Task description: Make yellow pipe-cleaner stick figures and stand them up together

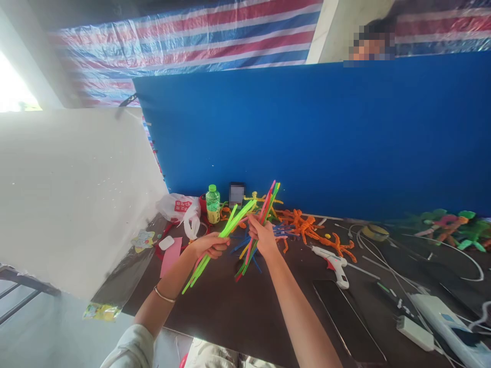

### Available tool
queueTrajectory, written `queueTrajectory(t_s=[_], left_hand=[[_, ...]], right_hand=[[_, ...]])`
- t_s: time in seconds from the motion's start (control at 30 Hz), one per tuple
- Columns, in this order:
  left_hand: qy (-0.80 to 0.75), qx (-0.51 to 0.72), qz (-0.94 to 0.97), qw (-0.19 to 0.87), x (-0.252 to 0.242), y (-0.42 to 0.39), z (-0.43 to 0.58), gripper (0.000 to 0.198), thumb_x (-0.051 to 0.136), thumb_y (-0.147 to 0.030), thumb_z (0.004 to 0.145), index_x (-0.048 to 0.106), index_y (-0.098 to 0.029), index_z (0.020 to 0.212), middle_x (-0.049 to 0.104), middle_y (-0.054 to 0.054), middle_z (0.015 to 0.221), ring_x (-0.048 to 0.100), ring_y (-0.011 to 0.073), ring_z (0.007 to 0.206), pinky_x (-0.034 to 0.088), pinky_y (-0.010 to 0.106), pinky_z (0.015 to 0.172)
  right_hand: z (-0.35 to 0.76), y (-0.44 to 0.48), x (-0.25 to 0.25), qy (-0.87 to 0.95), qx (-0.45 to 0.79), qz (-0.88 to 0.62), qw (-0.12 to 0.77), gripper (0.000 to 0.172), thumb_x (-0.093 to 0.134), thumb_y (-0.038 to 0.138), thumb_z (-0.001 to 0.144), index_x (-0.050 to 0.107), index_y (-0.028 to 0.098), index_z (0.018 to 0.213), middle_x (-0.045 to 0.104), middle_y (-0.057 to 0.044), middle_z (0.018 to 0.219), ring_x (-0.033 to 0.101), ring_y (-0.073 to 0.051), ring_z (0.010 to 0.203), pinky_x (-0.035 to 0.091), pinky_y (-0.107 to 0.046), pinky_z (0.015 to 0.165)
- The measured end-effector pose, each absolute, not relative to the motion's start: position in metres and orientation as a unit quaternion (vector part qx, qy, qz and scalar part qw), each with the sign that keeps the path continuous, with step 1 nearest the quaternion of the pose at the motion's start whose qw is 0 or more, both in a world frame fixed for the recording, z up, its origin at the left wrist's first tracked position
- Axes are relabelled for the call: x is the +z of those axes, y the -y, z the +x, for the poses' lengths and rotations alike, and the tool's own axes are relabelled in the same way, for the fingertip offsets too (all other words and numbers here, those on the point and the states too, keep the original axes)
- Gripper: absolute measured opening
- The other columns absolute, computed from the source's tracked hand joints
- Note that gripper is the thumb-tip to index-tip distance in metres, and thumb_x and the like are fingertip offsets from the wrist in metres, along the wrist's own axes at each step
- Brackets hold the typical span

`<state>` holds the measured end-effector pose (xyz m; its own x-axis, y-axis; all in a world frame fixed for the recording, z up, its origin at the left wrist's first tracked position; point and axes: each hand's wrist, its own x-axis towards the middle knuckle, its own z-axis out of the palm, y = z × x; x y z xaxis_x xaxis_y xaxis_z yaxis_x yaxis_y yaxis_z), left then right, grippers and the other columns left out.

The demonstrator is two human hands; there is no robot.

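My left hand [212, 246] is closed around a bundle of bright yellow-green pipe cleaners [238, 215], which slants up to the right over the dark table. A bit of pink shows in the lower part of that bundle. Beside it, my right hand [262, 232] grips a mixed bundle of pink, red, green and yellow pipe cleaners [271, 197], tilted nearly upright. The two bundles are close together, just above the table. Blue pipe cleaners [286, 231] lie behind and to the right of my right hand, partly hidden by it.
Behind are a green-capped bottle [213, 205], a plastic bag [178, 207] and a blue partition [307, 133]. Orange pipe-cleaner figures [305, 225], a glue gun [333, 265], a phone [349, 322], cables and a power strip [447, 324] lie rightward. A person [372, 43] is beyond the partition.
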<state>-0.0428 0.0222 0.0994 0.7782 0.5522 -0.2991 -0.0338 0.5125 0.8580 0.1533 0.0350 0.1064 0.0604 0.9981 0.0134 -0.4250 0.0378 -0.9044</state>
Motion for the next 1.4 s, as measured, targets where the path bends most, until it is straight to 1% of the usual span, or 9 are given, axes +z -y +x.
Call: queueTrajectory(t_s=[0.47, 0.6, 0.73, 0.83, 0.93, 1.1, 1.2, 1.3, 1.4], left_hand=[[-0.264, 0.172, 0.454, 0.833, 0.087, -0.023, -0.032, 0.025, 0.056, -0.039, 0.075, 0.044, -0.017, 0.074, 0.019, -0.011, 0.046, 0.012, 0.0014, 0.032, 0.006, 0.016, 0.032], [-0.276, 0.173, 0.461, 0.825, 0.087, -0.021, -0.035, 0.025, 0.055, -0.039, 0.075, 0.044, -0.016, 0.074, 0.018, -0.010, 0.048, 0.011, 0.0011, 0.034, 0.005, 0.016, 0.033], [-0.330, 0.163, 0.500, 0.784, 0.089, -0.022, -0.066, 0.028, 0.057, -0.040, 0.073, 0.044, -0.016, 0.070, 0.021, -0.009, 0.050, 0.014, 0.0006, 0.036, 0.005, 0.016, 0.035], [-0.447, 0.231, 0.519, 0.691, 0.092, -0.029, -0.107, 0.029, 0.058, -0.041, 0.070, 0.042, -0.016, 0.068, 0.021, -0.009, 0.050, 0.015, 0.0011, 0.036, 0.008, 0.017, 0.036], [-0.632, 0.309, 0.532, 0.470, 0.099, -0.044, -0.143, 0.029, 0.052, -0.043, 0.072, 0.042, -0.017, 0.067, 0.024, -0.008, 0.048, 0.021, 0.0030, 0.036, 0.015, 0.018, 0.037], [-0.725, 0.307, 0.508, 0.349, 0.112, -0.076, -0.165, 0.029, 0.048, -0.044, 0.074, 0.046, -0.015, 0.070, 0.038, -0.003, 0.049, 0.039, 0.0102, 0.043, 0.024, 0.022, 0.041], [-0.768, 0.302, 0.498, 0.265, 0.113, -0.084, -0.162, 0.040, 0.058, -0.040, 0.067, 0.049, -0.009, 0.091, 0.055, 0.012, 0.075, 0.055, 0.0256, 0.074, 0.036, 0.028, 0.053], [-0.782, 0.320, 0.528, 0.084, 0.108, -0.080, -0.144, 0.065, 0.064, -0.035, 0.063, 0.040, -0.006, 0.115, 0.047, 0.025, 0.113, 0.041, 0.0375, 0.109, 0.040, 0.039, 0.074], [-0.659, 0.419, 0.621, 0.069, 0.105, -0.067, -0.102, 0.042, 0.049, -0.030, 0.076, 0.046, -0.012, 0.114, 0.049, 0.018, 0.115, 0.041, 0.0293, 0.113, 0.037, 0.039, 0.087]], right_hand=[[0.154, -0.033, 0.110, 0.373, 0.585, -0.367, 0.619, 0.024, 0.073, 0.034, 0.059, 0.057, 0.016, 0.065, 0.039, 0.006, 0.049, 0.025, -0.002, 0.037, 0.017, -0.018, 0.032], [0.162, -0.041, 0.113, 0.340, 0.537, -0.381, 0.672, 0.028, 0.074, 0.035, 0.055, 0.055, 0.016, 0.062, 0.031, 0.010, 0.043, 0.022, -0.001, 0.034, 0.017, -0.018, 0.032], [0.202, -0.048, 0.126, 0.262, 0.421, -0.381, 0.781, 0.028, 0.073, 0.035, 0.057, 0.054, 0.016, 0.064, 0.037, 0.010, 0.046, 0.023, 0.001, 0.035, 0.018, -0.015, 0.032], [0.239, -0.045, 0.138, 0.220, 0.366, -0.364, 0.828, 0.024, 0.073, 0.030, 0.058, 0.057, 0.013, 0.064, 0.042, 0.008, 0.051, 0.026, 0.001, 0.038, 0.019, -0.013, 0.031], [0.257, -0.036, 0.145, 0.224, 0.377, -0.358, 0.824, 0.021, 0.071, 0.028, 0.060, 0.059, 0.013, 0.065, 0.045, 0.006, 0.056, 0.028, 0.001, 0.040, 0.020, -0.012, 0.031], [0.240, -0.028, 0.144, 0.247, 0.434, -0.365, 0.786, 0.024, 0.075, 0.027, 0.057, 0.056, 0.013, 0.064, 0.049, 0.004, 0.058, 0.028, 0.001, 0.039, 0.018, -0.013, 0.029], [0.225, -0.026, 0.141, 0.272, 0.480, -0.370, 0.747, 0.027, 0.075, 0.030, 0.056, 0.055, 0.015, 0.065, 0.046, 0.006, 0.054, 0.025, 0.001, 0.037, 0.016, -0.014, 0.029], [0.213, -0.022, 0.137, 0.286, 0.513, -0.374, 0.718, 0.028, 0.075, 0.033, 0.056, 0.054, 0.017, 0.066, 0.045, 0.006, 0.053, 0.024, 0.001, 0.036, 0.015, -0.014, 0.028], [0.202, -0.017, 0.134, 0.293, 0.531, -0.379, 0.699, 0.027, 0.075, 0.032, 0.056, 0.055, 0.018, 0.067, 0.046, 0.006, 0.053, 0.024, 0.000, 0.036, 0.016, -0.016, 0.029]])
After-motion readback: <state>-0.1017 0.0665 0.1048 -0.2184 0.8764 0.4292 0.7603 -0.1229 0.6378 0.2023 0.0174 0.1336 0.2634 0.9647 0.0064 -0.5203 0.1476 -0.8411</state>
